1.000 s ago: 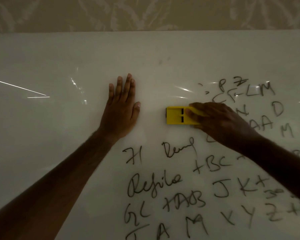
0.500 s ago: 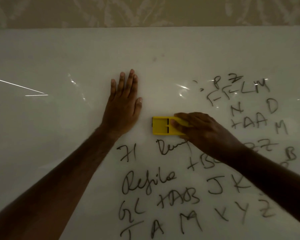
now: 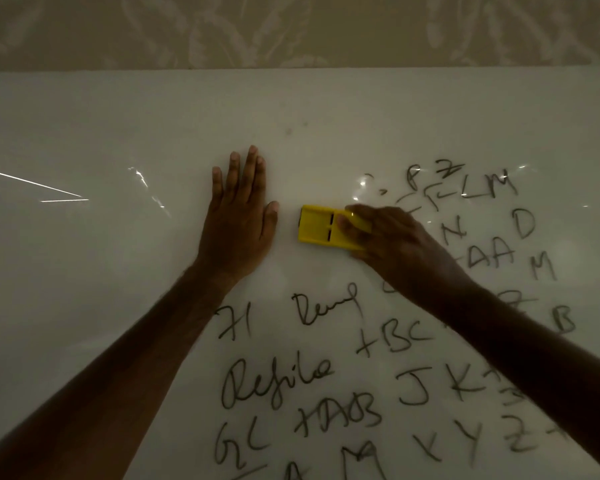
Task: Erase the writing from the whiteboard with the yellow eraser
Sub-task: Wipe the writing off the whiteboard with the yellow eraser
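Left hand [image 3: 238, 223] laid flat and spread wide on the whiteboard [image 3: 101, 271], near centre, yellow eraser [image 3: 321, 228] pressed to the board just beside it at 3 o'clock, gripped by the right hand [image 3: 395, 244], black writing [image 3: 378, 368] spread from 2 to 6 o'clock

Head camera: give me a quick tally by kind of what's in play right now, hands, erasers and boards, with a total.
Hands: 2, the left hand flat on the board and the right hand on the eraser
Yellow eraser: 1
Whiteboard: 1, with writing left on its lower right part
Total: 4
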The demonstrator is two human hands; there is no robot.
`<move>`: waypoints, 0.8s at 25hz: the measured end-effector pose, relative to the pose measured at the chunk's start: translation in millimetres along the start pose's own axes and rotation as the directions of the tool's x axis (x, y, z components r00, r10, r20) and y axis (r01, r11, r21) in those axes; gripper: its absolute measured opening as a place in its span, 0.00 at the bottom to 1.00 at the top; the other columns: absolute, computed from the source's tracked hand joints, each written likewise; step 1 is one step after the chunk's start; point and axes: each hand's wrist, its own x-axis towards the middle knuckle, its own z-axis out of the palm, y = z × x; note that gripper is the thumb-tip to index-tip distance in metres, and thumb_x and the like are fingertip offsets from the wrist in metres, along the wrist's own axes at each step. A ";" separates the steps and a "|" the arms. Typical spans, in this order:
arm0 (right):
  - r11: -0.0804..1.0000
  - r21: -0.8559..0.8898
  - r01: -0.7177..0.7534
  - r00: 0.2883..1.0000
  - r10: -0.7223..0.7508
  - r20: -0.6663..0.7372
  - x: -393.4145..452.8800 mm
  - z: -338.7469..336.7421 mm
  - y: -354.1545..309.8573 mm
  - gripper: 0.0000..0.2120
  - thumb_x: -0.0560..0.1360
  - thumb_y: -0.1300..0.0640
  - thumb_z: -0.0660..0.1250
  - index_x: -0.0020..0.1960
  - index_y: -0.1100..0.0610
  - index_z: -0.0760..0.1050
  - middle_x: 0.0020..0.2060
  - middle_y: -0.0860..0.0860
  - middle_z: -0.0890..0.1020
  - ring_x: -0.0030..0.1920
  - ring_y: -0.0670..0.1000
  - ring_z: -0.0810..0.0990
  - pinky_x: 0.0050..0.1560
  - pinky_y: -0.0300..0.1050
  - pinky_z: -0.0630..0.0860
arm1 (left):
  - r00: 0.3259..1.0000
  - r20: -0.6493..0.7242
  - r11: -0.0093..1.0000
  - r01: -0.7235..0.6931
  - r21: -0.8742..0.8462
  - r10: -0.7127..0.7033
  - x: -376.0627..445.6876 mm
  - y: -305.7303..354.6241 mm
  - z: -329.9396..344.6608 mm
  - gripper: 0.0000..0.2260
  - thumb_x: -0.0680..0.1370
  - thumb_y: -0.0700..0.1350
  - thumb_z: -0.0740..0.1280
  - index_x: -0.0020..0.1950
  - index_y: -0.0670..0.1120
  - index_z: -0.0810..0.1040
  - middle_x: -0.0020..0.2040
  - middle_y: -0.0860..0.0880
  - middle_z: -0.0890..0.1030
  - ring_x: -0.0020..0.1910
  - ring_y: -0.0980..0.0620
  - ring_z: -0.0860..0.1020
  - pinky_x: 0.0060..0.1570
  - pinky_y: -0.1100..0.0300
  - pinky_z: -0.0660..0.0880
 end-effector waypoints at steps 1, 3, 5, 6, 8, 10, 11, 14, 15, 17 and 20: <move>1.000 0.010 0.028 0.999 -0.028 0.031 -13.7 -3.1 -1.3 0.26 0.84 0.53 0.68 0.80 0.56 0.69 0.76 0.60 0.74 0.69 0.62 0.78 0.70 0.61 0.77 | 1.000 0.002 1.000 -0.002 -0.006 0.002 -0.1 -0.2 0.1 0.31 0.88 0.52 0.50 0.87 0.35 0.55 0.89 0.37 0.55 0.88 0.33 0.53 0.86 0.35 0.49; 0.998 0.002 0.056 0.997 -0.056 0.051 -32.0 -13.8 7.1 0.27 0.83 0.55 0.69 0.80 0.57 0.69 0.76 0.61 0.74 0.70 0.64 0.78 0.69 0.63 0.78 | 1.000 0.012 1.000 -0.006 -0.015 0.006 0.0 -0.9 -0.8 0.31 0.88 0.52 0.50 0.88 0.35 0.55 0.89 0.37 0.54 0.88 0.33 0.53 0.86 0.35 0.48; 0.999 -0.036 0.037 0.998 -0.035 0.061 -32.6 -21.9 28.2 0.25 0.84 0.54 0.65 0.80 0.57 0.68 0.76 0.63 0.73 0.71 0.66 0.78 0.68 0.67 0.77 | 1.000 0.016 1.000 0.002 -0.014 -0.002 0.0 0.5 -1.6 0.31 0.88 0.52 0.49 0.88 0.36 0.54 0.89 0.37 0.54 0.88 0.33 0.52 0.86 0.35 0.47; 0.999 -0.051 0.005 0.999 -0.003 0.039 -24.4 -24.4 39.9 0.24 0.85 0.53 0.63 0.80 0.57 0.68 0.76 0.63 0.74 0.69 0.68 0.78 0.67 0.68 0.77 | 1.000 0.019 1.000 0.006 -0.015 -0.006 0.3 1.5 -1.7 0.31 0.88 0.52 0.49 0.88 0.36 0.53 0.89 0.37 0.53 0.88 0.33 0.52 0.86 0.36 0.46; 0.996 -0.043 -0.078 0.996 0.076 -0.040 3.2 -25.4 58.4 0.25 0.84 0.51 0.62 0.79 0.57 0.70 0.74 0.62 0.76 0.65 0.68 0.80 0.67 0.66 0.77 | 1.000 0.026 1.000 0.004 -0.017 -0.004 1.8 6.0 -0.3 0.31 0.88 0.52 0.49 0.88 0.36 0.53 0.89 0.38 0.52 0.88 0.33 0.51 0.86 0.36 0.46; 0.992 -0.014 -0.129 0.987 0.127 -0.098 34.5 -21.3 62.0 0.25 0.82 0.52 0.65 0.77 0.58 0.72 0.72 0.62 0.77 0.62 0.68 0.80 0.67 0.63 0.76 | 1.000 0.015 1.000 -0.003 -0.011 0.003 4.6 13.1 1.3 0.31 0.88 0.52 0.50 0.88 0.37 0.53 0.89 0.38 0.53 0.88 0.33 0.51 0.86 0.35 0.47; 0.990 0.002 -0.142 0.984 0.141 -0.106 45.6 -17.7 59.7 0.25 0.82 0.52 0.65 0.77 0.59 0.73 0.71 0.62 0.78 0.62 0.68 0.80 0.67 0.62 0.76 | 1.000 0.009 1.000 -0.004 -0.006 0.004 6.1 16.6 2.7 0.31 0.89 0.52 0.50 0.88 0.37 0.54 0.89 0.39 0.53 0.88 0.33 0.52 0.86 0.35 0.47; 0.997 -0.011 -0.077 0.994 0.075 -0.085 37.8 -7.8 41.2 0.26 0.81 0.53 0.65 0.78 0.60 0.71 0.72 0.63 0.77 0.66 0.68 0.80 0.68 0.62 0.77 | 1.000 -0.003 1.000 -0.002 0.010 0.002 8.8 21.7 6.5 0.31 0.89 0.52 0.50 0.88 0.37 0.54 0.89 0.38 0.54 0.88 0.34 0.52 0.86 0.35 0.47; 0.999 -0.027 -0.028 0.998 0.026 -0.054 24.4 -5.8 32.0 0.26 0.82 0.53 0.65 0.79 0.59 0.69 0.74 0.63 0.76 0.67 0.67 0.79 0.69 0.64 0.77 | 1.000 -0.002 1.000 -0.004 0.014 0.004 9.2 21.8 6.7 0.31 0.89 0.52 0.50 0.88 0.37 0.53 0.89 0.38 0.53 0.88 0.34 0.51 0.86 0.35 0.47; 1.000 -0.020 0.020 0.999 -0.019 0.033 -9.1 -6.8 19.7 0.28 0.84 0.53 0.66 0.81 0.56 0.65 0.77 0.61 0.73 0.71 0.64 0.76 0.71 0.64 0.76 | 1.000 0.003 1.000 -0.006 0.011 0.006 9.3 21.9 6.4 0.31 0.89 0.52 0.49 0.88 0.37 0.53 0.89 0.38 0.53 0.88 0.34 0.51 0.86 0.36 0.46; 0.999 -0.025 0.036 0.997 -0.034 0.074 -42.3 -19.0 32.4 0.26 0.85 0.53 0.64 0.82 0.55 0.65 0.78 0.61 0.72 0.72 0.63 0.76 0.71 0.64 0.76 | 1.000 0.008 1.000 -0.002 -0.005 0.002 8.5 24.0 5.0 0.31 0.88 0.52 0.49 0.88 0.37 0.53 0.89 0.39 0.53 0.88 0.33 0.51 0.86 0.36 0.45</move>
